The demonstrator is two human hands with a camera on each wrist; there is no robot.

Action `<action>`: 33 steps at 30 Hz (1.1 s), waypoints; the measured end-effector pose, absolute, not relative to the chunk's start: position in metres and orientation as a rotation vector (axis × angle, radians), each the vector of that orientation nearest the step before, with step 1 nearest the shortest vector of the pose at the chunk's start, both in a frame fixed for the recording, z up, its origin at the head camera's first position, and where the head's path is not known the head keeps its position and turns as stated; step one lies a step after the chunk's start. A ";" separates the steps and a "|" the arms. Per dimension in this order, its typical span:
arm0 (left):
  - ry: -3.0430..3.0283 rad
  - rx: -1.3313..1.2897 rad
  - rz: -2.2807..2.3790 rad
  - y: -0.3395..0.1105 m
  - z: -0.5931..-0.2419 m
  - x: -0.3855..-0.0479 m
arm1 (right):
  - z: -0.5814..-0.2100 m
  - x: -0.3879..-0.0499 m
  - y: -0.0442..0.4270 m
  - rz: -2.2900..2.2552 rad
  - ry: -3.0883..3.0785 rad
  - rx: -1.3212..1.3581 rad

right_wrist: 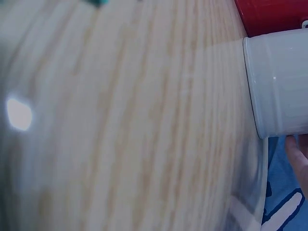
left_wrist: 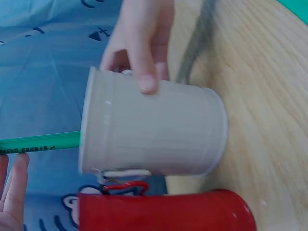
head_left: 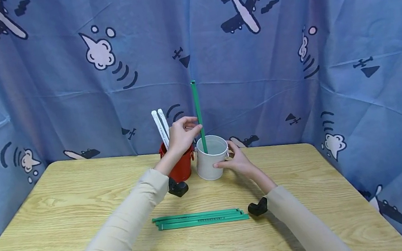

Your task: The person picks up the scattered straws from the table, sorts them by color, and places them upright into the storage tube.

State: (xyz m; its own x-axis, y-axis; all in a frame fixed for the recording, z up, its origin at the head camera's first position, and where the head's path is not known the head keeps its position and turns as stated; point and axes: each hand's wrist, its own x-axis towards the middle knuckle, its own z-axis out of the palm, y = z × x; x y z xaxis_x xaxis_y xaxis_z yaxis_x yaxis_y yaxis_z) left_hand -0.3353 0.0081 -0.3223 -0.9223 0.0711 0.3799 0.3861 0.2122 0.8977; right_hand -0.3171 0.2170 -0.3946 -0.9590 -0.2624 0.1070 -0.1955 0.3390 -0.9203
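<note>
A long green stick (head_left: 197, 104), flat and printed, stands upright with its lower end inside a small white bucket (head_left: 209, 167). My left hand (head_left: 184, 132) pinches it above the rim between thumb and fingers. In the left wrist view, the fingers (left_wrist: 17, 183) lie against the printed stick (left_wrist: 43, 143). My right hand (head_left: 239, 161) grips the white bucket's right side, thumb in front and fingers toward the back. Beside that bucket, a red bucket (head_left: 181, 169) holds white sticks (head_left: 161, 127), partly hidden by my left hand and wrist.
Several green sticks (head_left: 201, 218) lie side by side on the wooden table (head_left: 90, 194), nearer to me. A blue curtain (head_left: 155, 28) with printed planes hangs behind the table and along its sides.
</note>
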 end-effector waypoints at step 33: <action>-2.349 -0.373 -1.636 0.008 -0.350 -0.340 | -0.398 -0.318 0.216 -1.702 2.556 -0.434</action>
State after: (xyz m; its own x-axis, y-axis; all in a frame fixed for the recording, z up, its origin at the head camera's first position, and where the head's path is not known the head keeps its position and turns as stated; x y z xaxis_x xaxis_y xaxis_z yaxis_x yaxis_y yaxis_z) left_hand -0.3395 0.0081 -0.3504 -0.9349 0.0637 0.3493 0.3497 0.3353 0.8748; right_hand -0.3180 0.2159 -0.3980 -0.9600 -0.2526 0.1205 -0.2087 0.3589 -0.9097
